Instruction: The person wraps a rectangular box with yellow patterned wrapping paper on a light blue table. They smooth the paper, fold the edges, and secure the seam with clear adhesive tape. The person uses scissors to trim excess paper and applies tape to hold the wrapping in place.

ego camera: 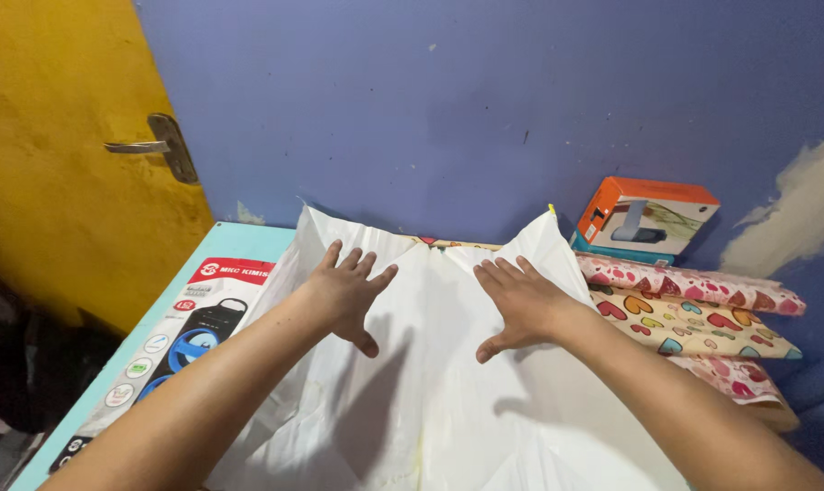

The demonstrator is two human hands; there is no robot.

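A large sheet of white paper (pixel 430 409) lies folded over something on the light blue table (pixel 248 241), its two flaps meeting in a seam down the middle. My left hand (pixel 344 291) lies flat on the left flap with fingers spread. My right hand (pixel 521 305) presses flat on the right flap, fingers apart too. Neither hand holds anything. A strip of heart-patterned paper (pixel 435 243) peeks out at the far edge between the flaps.
A long speaker box (pixel 180 350) lies along the table's left side, partly under the paper. Rolls of heart-patterned wrapping paper (pixel 694 314) lie at the right, with an orange and teal box (pixel 644 218) behind them against the purple wall. A yellow door with a handle (pixel 157 145) stands at left.
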